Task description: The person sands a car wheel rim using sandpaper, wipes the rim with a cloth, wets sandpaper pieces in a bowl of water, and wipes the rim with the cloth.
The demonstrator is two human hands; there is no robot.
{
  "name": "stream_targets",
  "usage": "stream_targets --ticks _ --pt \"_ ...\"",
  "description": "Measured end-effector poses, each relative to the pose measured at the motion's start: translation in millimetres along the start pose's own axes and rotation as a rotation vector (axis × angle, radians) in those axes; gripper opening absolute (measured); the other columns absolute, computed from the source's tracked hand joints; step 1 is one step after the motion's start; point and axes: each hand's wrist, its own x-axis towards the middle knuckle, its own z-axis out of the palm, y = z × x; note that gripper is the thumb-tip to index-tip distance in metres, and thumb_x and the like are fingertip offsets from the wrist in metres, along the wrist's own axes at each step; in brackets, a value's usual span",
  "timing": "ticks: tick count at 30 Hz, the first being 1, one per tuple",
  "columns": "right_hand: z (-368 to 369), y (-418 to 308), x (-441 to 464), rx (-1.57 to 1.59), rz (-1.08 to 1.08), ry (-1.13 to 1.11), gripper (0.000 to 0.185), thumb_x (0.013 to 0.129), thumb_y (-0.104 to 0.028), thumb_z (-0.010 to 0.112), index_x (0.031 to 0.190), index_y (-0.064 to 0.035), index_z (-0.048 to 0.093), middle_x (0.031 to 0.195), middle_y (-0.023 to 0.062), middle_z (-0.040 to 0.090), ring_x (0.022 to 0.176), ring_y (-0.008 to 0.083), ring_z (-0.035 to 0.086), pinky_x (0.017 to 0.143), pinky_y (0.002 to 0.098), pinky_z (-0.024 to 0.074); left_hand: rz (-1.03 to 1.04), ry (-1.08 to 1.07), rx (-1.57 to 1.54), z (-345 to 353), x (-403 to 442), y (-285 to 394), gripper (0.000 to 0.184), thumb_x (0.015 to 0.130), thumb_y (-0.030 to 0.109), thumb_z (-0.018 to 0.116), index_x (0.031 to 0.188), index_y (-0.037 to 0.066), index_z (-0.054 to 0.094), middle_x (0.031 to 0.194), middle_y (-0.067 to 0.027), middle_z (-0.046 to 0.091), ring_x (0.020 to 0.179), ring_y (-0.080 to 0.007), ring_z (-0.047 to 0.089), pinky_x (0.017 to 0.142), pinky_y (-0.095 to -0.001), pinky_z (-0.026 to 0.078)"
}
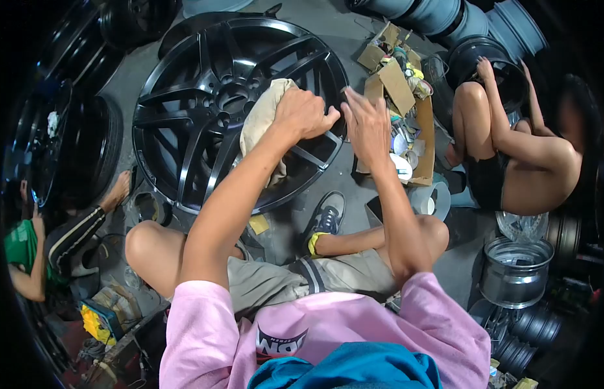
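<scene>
A black multi-spoke wheel rim (pixel 208 84) lies face up on the floor before me. My left hand (pixel 305 113) is closed on a crumpled beige cloth (pixel 258 126), over the right part of the rim. The cloth hangs down across the spokes, partly behind my forearm. Beside the rim's right edge, my right hand (pixel 369 126) is raised with its back toward me. Its fingers look apart and slightly blurred, and I make out nothing held in them.
An open cardboard box (pixel 426 139) of cans and scraps stands to the right. Beyond it, a person (pixel 516 149) sits holding a dark rim (pixel 480 58). Another person in a green shirt (pixel 23 249) is at left. A silver rim (pixel 517 275) stands at lower right.
</scene>
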Motion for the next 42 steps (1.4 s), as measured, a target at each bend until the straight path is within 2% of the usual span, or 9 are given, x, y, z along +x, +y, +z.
stream_targets --ticks 5,10,17,21,31,32,34,38,42 --pt "5 0 4 -0.017 0.01 0.021 0.03 0.096 -0.023 0.073 0.122 -0.0091 0.079 0.128 -0.0012 0.075 0.101 0.0259 0.061 0.087 0.0401 0.0489 0.041 0.022 -0.002 -1 0 -2 0.051 0.09 0.043 0.06 0.065 0.001 0.077 0.061 -0.0237 0.068 0.058 -0.0402 0.069 0.065 -0.048 0.058" --pt "6 4 8 -0.009 -0.023 0.039 0.031 0.097 -0.023 0.072 0.124 -0.0089 0.077 0.13 -0.0001 0.074 0.103 0.0267 0.061 0.087 0.0408 0.0486 -0.03 -0.071 0.008 -5 1 2 0.054 0.092 0.045 0.057 0.067 0.001 0.077 0.063 -0.0246 0.069 0.062 -0.04 0.071 0.07 -0.0474 0.058" --pt "-5 -6 -14 0.018 -0.003 -0.013 0.032 0.097 -0.022 0.071 0.126 -0.0089 0.077 0.131 0.0002 0.074 0.105 0.0268 0.061 0.086 0.0418 0.0478 0.006 -0.039 0.013 -4 1 0 0.053 0.091 0.044 0.059 0.067 0.001 0.077 0.064 -0.0249 0.068 0.063 -0.0402 0.071 0.07 -0.0474 0.058" --pt "9 5 13 -0.003 -0.016 0.008 0.032 0.097 -0.024 0.071 0.126 -0.0101 0.077 0.132 0.0001 0.074 0.107 0.0257 0.061 0.086 0.0417 0.0477 -0.03 -0.078 0.003 -4 0 3 0.053 0.091 0.044 0.059 0.067 0.001 0.077 0.064 -0.0246 0.068 0.063 -0.04 0.071 0.071 -0.0473 0.058" --pt "1 0 1 -0.006 0.018 -0.007 0.032 0.097 -0.025 0.072 0.125 -0.0123 0.078 0.133 -0.0025 0.074 0.113 0.0261 0.061 0.091 0.0411 0.0478 -0.036 -0.066 -0.001 -7 0 3 0.055 0.091 0.045 0.06 0.064 0.0 0.075 0.063 -0.0248 0.068 0.059 -0.041 0.07 0.068 -0.0479 0.058" --pt "8 4 11 -0.011 0.014 -0.001 0.032 0.097 -0.025 0.072 0.126 -0.0127 0.078 0.134 -0.0028 0.073 0.115 0.0265 0.061 0.091 0.0418 0.0476 -0.035 -0.063 0.004 -9 1 3 0.055 0.091 0.045 0.06 0.064 0.0 0.075 0.063 -0.0248 0.068 0.059 -0.041 0.07 0.068 -0.0479 0.058" --pt "14 5 11 -0.013 0.014 -0.006 0.034 0.099 -0.026 0.071 0.13 -0.0144 0.076 0.138 -0.0036 0.07 0.12 0.0284 0.06 0.095 0.0437 0.0473 -0.051 -0.2 0.023 -13 2 4 0.06 0.095 0.048 0.05 0.074 -0.001 0.08 0.075 -0.024 0.074 0.076 -0.0394 0.075 0.082 -0.0472 0.057" --pt "-8 -8 -32 -0.015 0.017 -0.072 0.035 0.102 -0.029 0.067 0.133 -0.0153 0.074 0.141 -0.0025 0.069 0.132 0.032 0.056 0.103 0.0455 0.0451 -0.05 -0.179 0.025 -12 3 3 0.061 0.096 0.048 0.05 0.074 -0.001 0.079 0.074 -0.0242 0.074 0.075 -0.0396 0.075 0.079 -0.047 0.057" --pt "6 8 5 0.012 -0.002 -0.062 0.036 0.106 -0.029 0.062 0.135 -0.0109 0.073 0.145 0.0022 0.067 0.142 0.0359 0.051 0.11 0.0516 0.0411 -0.075 -0.174 -0.009 -15 2 5 0.058 0.093 0.047 0.053 0.072 0.0 0.079 0.073 -0.0256 0.073 0.071 -0.0399 0.074 0.074 -0.0469 0.057"
